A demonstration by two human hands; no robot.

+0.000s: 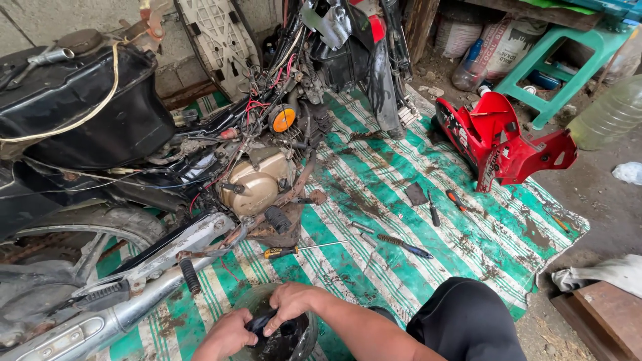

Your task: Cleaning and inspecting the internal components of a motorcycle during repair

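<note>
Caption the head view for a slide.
Both hands grip a black part over a round pan beside a stripped motorcycle.

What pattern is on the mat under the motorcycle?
Green and white stripes, stained with brown grime. The mat shows best in the head view, spread beneath the motorcycle.

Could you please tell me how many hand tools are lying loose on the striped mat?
4, as far as I can tell: a yellow-handled screwdriver by the engine, a dark blue-handled tool mid-mat, a black tool, and an orange-handled one near the red fairing. Others may be hidden.
</note>
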